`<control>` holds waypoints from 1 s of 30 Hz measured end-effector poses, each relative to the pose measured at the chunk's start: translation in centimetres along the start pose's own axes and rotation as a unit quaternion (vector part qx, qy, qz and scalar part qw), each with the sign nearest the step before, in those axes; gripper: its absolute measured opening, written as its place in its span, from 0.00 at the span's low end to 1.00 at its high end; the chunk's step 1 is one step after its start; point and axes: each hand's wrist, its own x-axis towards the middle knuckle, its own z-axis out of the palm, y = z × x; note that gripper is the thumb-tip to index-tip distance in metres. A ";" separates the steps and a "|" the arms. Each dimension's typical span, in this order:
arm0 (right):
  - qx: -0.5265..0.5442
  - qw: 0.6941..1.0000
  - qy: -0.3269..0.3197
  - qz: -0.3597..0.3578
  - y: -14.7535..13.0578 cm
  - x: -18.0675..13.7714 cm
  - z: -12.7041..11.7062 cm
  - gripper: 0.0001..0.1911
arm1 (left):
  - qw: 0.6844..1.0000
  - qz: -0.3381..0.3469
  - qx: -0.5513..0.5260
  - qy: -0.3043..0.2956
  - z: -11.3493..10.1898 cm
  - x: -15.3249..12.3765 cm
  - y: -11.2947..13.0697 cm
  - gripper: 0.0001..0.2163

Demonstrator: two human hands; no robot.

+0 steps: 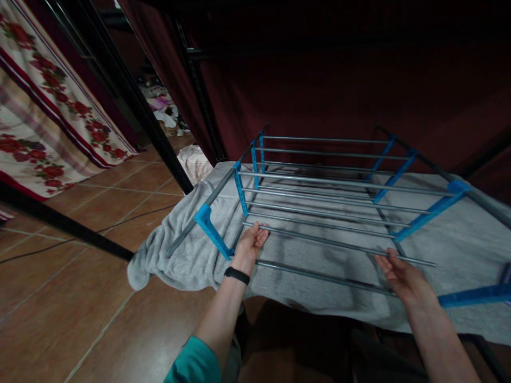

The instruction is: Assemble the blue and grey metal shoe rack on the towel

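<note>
A rack of grey metal rods (327,183) joined by blue plastic connectors (207,221) lies on a grey towel (187,250). My left hand (250,242) is closed round the left end of a loose metal rod (331,243). Near that rod's right end, my right hand (401,274) holds it from below with curled fingers. A black band sits on my left wrist. A second rod lies just below, nearer to me.
The grey towel covers a low surface over a brown tiled floor (80,298). Black metal frame bars (131,90) and a dark red curtain (339,85) stand behind. Floral fabric (48,106) hangs at the left. A cable runs across the tiles.
</note>
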 end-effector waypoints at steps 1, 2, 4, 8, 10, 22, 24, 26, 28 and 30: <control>0.001 1.000 0.000 0.000 0.0 0.0 0.0 0.13 | 1.000 -0.001 0.000 0.001 0.0 0.0 0.0 0.06; 0.002 1.000 -0.001 0.000 0.0 0.0 0.0 0.13 | 1.000 0.000 -0.001 0.002 0.0 0.0 0.1 0.06; 0.001 1.000 -0.004 0.005 0.0 0.2 -0.1 0.13 | 1.000 0.003 -0.004 0.004 -0.1 0.1 0.1 0.06; -0.015 0.999 0.011 0.031 0.2 0.7 -0.4 0.11 | 1.000 0.009 -0.005 -0.004 -0.3 0.2 0.1 0.07; -0.017 0.999 0.021 0.038 0.3 0.8 -0.5 0.10 | 1.000 0.009 -0.001 -0.014 -0.3 0.2 0.1 0.07; -0.003 1.000 -0.027 0.004 0.3 -0.1 -0.1 0.11 | 1.000 0.001 0.010 -0.022 0.1 -0.3 -0.2 0.07; -0.003 0.999 -0.032 0.002 0.3 -0.2 0.0 0.10 | 1.000 0.000 0.013 -0.019 0.1 -0.3 -0.4 0.07; 0.000 0.999 -0.038 -0.001 0.3 -0.3 0.1 0.10 | 1.000 -0.001 0.015 -0.018 0.2 -0.4 -0.6 0.08; 0.003 0.999 -0.047 -0.003 0.3 -0.4 0.2 0.10 | 1.000 -0.005 0.016 -0.021 0.3 -0.5 -0.8 0.08; 0.002 0.999 -0.051 -0.008 0.3 -0.5 0.3 0.10 | 1.000 -0.009 0.019 -0.022 0.4 -0.6 -1.0 0.08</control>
